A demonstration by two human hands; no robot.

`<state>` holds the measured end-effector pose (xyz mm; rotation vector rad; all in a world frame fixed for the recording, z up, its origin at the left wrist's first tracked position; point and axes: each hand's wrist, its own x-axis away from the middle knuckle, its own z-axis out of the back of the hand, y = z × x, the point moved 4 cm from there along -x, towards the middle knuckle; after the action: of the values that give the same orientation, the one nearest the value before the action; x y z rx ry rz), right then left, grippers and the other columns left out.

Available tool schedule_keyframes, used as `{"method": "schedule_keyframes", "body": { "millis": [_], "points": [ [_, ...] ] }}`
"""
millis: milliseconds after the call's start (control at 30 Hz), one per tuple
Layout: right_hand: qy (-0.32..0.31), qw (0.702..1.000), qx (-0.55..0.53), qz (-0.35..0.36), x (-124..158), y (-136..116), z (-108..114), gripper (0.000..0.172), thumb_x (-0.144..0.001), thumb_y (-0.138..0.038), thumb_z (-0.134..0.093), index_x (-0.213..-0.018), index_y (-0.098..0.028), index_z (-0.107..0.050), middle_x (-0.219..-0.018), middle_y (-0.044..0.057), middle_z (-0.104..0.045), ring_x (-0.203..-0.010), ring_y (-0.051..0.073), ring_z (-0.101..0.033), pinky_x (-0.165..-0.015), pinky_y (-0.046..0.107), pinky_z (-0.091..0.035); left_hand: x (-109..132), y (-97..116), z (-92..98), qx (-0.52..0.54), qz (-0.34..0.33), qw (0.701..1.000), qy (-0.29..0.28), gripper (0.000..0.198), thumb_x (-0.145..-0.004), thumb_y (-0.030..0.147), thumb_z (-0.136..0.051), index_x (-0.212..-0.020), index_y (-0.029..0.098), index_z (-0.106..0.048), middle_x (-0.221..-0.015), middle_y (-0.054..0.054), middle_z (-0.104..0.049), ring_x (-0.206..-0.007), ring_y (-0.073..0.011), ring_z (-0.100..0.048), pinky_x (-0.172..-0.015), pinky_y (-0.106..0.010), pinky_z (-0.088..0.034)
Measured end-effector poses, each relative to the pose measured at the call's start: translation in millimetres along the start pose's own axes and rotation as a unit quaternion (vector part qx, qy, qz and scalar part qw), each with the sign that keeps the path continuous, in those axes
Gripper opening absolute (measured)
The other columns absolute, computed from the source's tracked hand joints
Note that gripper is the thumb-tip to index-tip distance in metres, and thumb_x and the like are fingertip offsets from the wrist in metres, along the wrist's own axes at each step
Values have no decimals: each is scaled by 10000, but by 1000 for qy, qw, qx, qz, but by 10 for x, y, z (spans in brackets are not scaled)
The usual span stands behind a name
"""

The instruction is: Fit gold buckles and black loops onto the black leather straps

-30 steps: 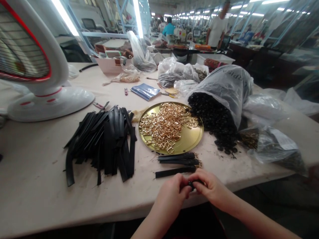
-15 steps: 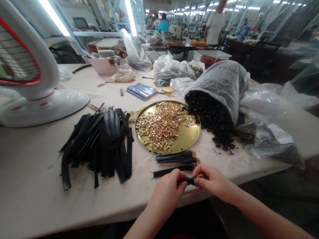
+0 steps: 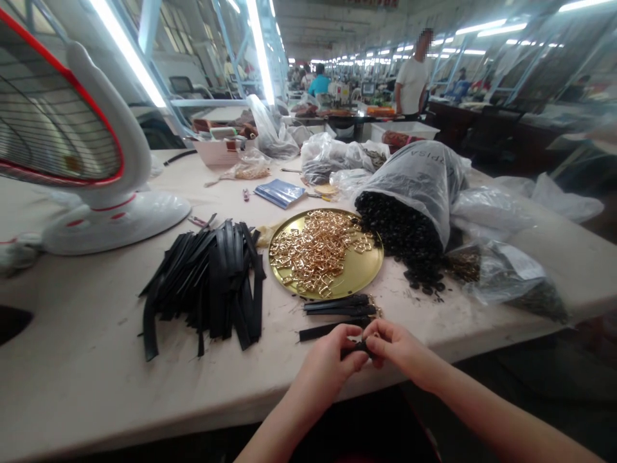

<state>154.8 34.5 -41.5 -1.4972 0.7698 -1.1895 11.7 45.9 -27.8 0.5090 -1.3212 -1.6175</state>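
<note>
Near the table's front edge, my left hand (image 3: 336, 352) is closed around a black strap (image 3: 360, 347), mostly hidden by the fingers. My right hand (image 3: 393, 344) pinches the strap's other end, its fingertips close to those of the left. Just beyond the hands lie several black straps (image 3: 332, 326) with gold buckles at their right ends. Behind them a round gold tray (image 3: 364, 273) carries a heap of gold buckles (image 3: 321, 247). To the left is a pile of loose black strips (image 3: 207, 283).
Small black pieces (image 3: 402, 225) spill from a large plastic bag (image 3: 424, 180) at the right, beside another clear bag (image 3: 511, 270) of metal parts. A white fan (image 3: 116, 218) stands at the left. A blue packet (image 3: 279, 193) lies behind the tray. People are in the background, one standing (image 3: 411, 83).
My right hand has shifted left, closer to my left hand, and the gold glint at its fingers is less visible. The camera view has tilted up and turned slightly left.
</note>
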Motion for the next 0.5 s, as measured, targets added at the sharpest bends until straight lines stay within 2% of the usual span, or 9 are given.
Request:
{"method": "schedule_keyframes", "body": {
  "millis": [67,133,233,333,433,500],
  "points": [
    [10,999,14,30,19,-25,25,262,-817,-416,-472,-888,-169,-520,-709,-11,-556,-574,110,-532,-569,261,-452,8,-18,31,10,8,1000,-6,374,-736,265,-520,-1101,182,-511,-714,0,-654,-673,-168,-602,-646,-266,-436],
    [8,988,108,106,56,-149,28,294,-803,-387,-511,-1013,-182,-533,-866,33,-571,-727,144,-558,-672,295,-464,31,-3,59,19,5,1000,-12,393,-768,261,-475,-1152,183,-464,-698,10,-642,-633,-154,-594,-632,-265,-443],
    [-20,927,295,229,127,-366,-47,381,-734,-298,-619,-1098,-213,-548,-1023,70,-552,-916,192,-522,-803,326,-421,71,59,60,41,-19,999,-7,416,-769,225,-464,-1183,190,-438,-880,-27,-651,-715,-150,-598,-672,-266,-455],
    [-34,871,406,274,145,-455,-126,298,-753,-250,-595,-1047,-209,-579,-924,65,-587,-855,197,-527,-749,323,-420,84,89,33,57,-37,998,19,469,-742,202,-504,-1203,172,-425,-990,-56,-638,-876,-172,-582,-792,-284,-435],
    [-33,841,458,285,83,-459,-140,217,-775,-266,-566,-974,-182,-590,-853,64,-599,-799,199,-526,-702,318,-416,27,68,23,44,-48,998,16,481,-769,225,-483,-1236,166,-385,-862,-31,-658,-824,-171,-592,-780,-293,-439],
    [-21,830,478,288,-6,-450,-95,197,-792,-287,-544,-947,-173,-592,-854,72,-606,-804,205,-529,-706,322,-417,-69,60,70,-22,-67,997,32,449,-795,251,-456,-1234,186,-392,-844,-22,-653,-815,-173,-590,-768,-294,-439]
  ]
}}
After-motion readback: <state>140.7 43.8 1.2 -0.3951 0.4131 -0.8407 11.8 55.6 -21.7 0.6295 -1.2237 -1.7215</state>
